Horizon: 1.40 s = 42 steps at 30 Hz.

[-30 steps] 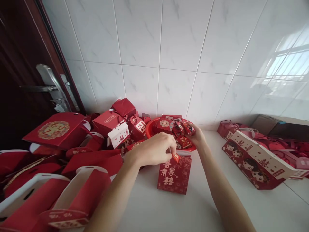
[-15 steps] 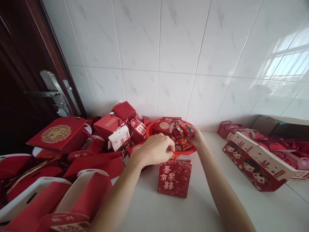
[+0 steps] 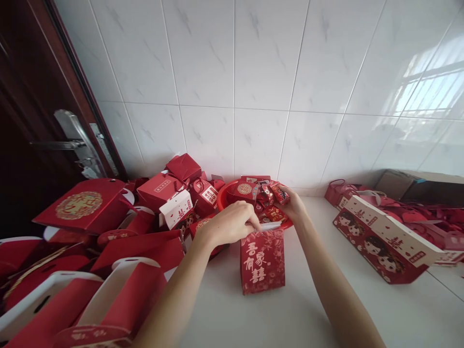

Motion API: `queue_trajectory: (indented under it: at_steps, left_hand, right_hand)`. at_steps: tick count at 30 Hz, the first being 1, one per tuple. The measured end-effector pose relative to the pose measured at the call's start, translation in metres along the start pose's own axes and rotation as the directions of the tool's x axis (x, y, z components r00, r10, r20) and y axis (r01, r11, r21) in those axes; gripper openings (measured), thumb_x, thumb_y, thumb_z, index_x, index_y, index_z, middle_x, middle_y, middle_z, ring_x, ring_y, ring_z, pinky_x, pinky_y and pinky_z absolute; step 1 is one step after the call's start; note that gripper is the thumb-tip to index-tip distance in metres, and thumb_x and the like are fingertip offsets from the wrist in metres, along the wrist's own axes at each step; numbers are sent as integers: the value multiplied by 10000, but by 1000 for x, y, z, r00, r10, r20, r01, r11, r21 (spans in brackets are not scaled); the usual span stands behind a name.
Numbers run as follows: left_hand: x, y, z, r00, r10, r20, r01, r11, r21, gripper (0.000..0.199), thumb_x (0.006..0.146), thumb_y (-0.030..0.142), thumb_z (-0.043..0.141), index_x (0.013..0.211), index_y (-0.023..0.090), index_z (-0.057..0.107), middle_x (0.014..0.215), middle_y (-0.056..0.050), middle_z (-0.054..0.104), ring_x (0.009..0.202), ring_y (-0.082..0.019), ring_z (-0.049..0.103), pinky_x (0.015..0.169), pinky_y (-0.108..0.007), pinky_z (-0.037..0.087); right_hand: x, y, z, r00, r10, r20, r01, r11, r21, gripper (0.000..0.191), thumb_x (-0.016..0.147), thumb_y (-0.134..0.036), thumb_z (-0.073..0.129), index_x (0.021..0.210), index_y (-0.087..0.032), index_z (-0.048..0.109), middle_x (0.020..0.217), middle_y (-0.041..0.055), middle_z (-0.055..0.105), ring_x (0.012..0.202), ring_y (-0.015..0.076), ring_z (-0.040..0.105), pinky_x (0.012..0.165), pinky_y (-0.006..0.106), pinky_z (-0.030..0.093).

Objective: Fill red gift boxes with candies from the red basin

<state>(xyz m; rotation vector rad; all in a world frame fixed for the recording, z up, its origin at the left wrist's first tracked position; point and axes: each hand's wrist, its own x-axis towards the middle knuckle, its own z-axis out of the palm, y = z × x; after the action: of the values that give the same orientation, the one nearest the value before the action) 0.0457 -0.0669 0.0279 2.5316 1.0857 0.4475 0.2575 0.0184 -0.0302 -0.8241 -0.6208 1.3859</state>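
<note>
A small red gift box (image 3: 263,266) with pale lettering stands upright on the white surface, its top open. Over its left rim is my left hand (image 3: 230,223), its fingers curled down at the opening. The fingertips are hidden, so what they hold does not show. Behind the box, a red plastic basin (image 3: 222,199) holds several wrapped sweets (image 3: 271,212) and a round-patterned red box (image 3: 244,190). At the basin's right side my right hand (image 3: 293,207) is closed around a red candy packet (image 3: 280,194).
Many red gift boxes (image 3: 78,205) are piled on the left beside a dark door (image 3: 29,121) with a metal handle. On the right lie a long cartoon-printed box (image 3: 377,241) and a cardboard box (image 3: 398,181) near pink-red bags. A tiled wall (image 3: 261,72) rises behind.
My left hand has lowered a red-orange packet at the box's opening, and the packet is out of sight now. The box has turned slightly. My right hand stays over the basin.
</note>
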Motion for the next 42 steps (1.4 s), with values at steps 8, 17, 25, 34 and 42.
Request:
queue_trajectory:
  at_steps: [8, 17, 25, 34, 42]
  left_hand:
    - [-3, 1, -3, 982, -122, 143, 134, 988, -75, 279, 749, 298, 669, 990, 262, 804, 989, -37, 730, 870, -229, 668, 691, -259, 432]
    - [-2, 11, 2, 982, -135, 129, 142, 989, -45, 565, 572, 430, 839, 1101, 258, 744, 1094, -52, 722, 1010, -299, 650, 727, -279, 453]
    - [-2, 15, 0, 984, -77, 159, 105, 979, -175, 424, 557, 321, 844, 952, 235, 716, 781, 11, 687, 726, -216, 637, 617, -271, 417]
    - [-2, 18, -2, 959, -178, 221, 186, 982, -18, 402, 594, 391, 802, 937, 224, 677, 740, 12, 630, 667, -197, 592, 542, -276, 361]
    - [0, 15, -2, 945, -199, 259, 196, 980, 40, 453, 586, 424, 785, 964, 194, 684, 905, -34, 685, 769, -227, 630, 594, -287, 411]
  right_hand:
    - [-26, -23, 12, 974, -109, 200, 123, 991, -60, 169, 680, -233, 785, 675, -211, 618, 678, -41, 660, 644, 127, 597, 589, 218, 504]
    - [-66, -51, 15, 856, -75, 512, 230, 942, -246, 167, 702, -190, 798, 668, -189, 635, 644, -15, 642, 553, 115, 559, 560, 222, 464]
    - [-75, -63, 11, 597, 204, 776, 430, 735, -524, 136, 749, -262, 805, 781, -151, 733, 768, 39, 712, 678, 150, 617, 636, 258, 500]
    - [-83, -70, 16, 523, 251, 814, 605, 564, -562, 118, 829, -270, 723, 859, -161, 755, 799, 28, 710, 690, 133, 599, 616, 227, 486]
    - [-90, -63, 22, 554, 224, 802, 694, 407, -594, 175, 694, -224, 830, 864, -210, 794, 830, 6, 749, 754, 162, 672, 681, 248, 528]
